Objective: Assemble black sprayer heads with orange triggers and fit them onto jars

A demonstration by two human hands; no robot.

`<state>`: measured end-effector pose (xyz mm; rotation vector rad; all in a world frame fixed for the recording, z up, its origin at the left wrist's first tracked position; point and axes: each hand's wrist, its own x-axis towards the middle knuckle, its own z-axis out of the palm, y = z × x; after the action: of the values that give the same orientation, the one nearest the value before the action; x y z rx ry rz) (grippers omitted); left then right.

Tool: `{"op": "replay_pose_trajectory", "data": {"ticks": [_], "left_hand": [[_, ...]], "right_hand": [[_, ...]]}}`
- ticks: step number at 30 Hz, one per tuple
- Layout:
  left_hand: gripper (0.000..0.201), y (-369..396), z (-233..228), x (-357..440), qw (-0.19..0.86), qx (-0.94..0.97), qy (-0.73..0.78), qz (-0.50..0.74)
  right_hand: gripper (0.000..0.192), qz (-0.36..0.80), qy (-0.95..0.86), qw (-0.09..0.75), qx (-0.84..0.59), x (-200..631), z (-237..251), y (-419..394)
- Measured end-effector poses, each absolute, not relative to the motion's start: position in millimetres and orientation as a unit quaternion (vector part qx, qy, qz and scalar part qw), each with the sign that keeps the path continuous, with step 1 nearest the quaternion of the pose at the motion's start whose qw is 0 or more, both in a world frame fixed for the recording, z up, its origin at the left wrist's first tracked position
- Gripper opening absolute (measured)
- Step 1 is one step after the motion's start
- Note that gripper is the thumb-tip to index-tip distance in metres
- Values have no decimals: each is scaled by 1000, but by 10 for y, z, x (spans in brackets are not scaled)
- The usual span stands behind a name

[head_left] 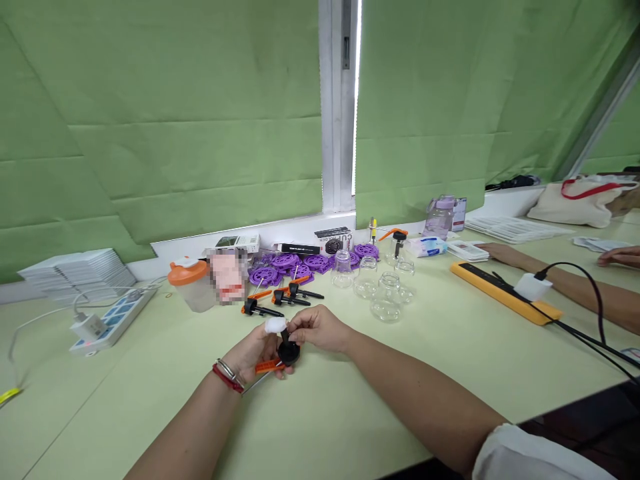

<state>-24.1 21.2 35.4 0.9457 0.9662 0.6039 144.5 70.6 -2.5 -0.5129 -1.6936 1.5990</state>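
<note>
Both hands meeting over table [350,413], low centre of view. Left hand [255,357] closed around black pump head [289,351] with orange lever, thin dip tube sticking out lower left; white wrap or pad on left fingertip. Right hand [320,328] pinched shut on top of same pump head, fingers curled tight, no gap showing. Pump head held just above table, between the two hands, near front edge.

Just beyond: more black-and-orange pump heads [280,298] lying loose. Behind those, purple round discs [300,263] in a heap. To right of them, clear glass cups [383,287] clustered, some upright, one on its side. Orange-lidded shaker [193,283] left of a blurred item. White power strip [113,320] far left; yellow power strip [505,293] right, with another person's arms [575,287] resting near it.

Risk, as judgement: small part gripped by fingertips only, wrapped finger likely cutting feel, so slip or drop onto table possible. Thin tube prone to bending if twisted hard. Elbow or forearm sweep could knock glass cups, close behind and easily rolled.
</note>
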Motion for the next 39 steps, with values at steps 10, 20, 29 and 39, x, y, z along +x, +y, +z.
{"op": "replay_pose_trajectory", "data": {"ticks": [10, 20, 29, 39], "left_hand": [[40, 199, 370, -230, 729, 434, 454, 272], [40, 215, 345, -238, 734, 430, 452, 268], [38, 200, 366, -231, 729, 435, 455, 270], [40, 224, 325, -254, 735, 436, 447, 265]], "right_hand": [[20, 601, -687, 364, -183, 1485, 59, 681], [16, 561, -718, 366, -187, 1501, 108, 683], [18, 590, -683, 386, -192, 1469, 33, 671], [25, 593, -679, 379, -210, 1455, -1, 675]]}}
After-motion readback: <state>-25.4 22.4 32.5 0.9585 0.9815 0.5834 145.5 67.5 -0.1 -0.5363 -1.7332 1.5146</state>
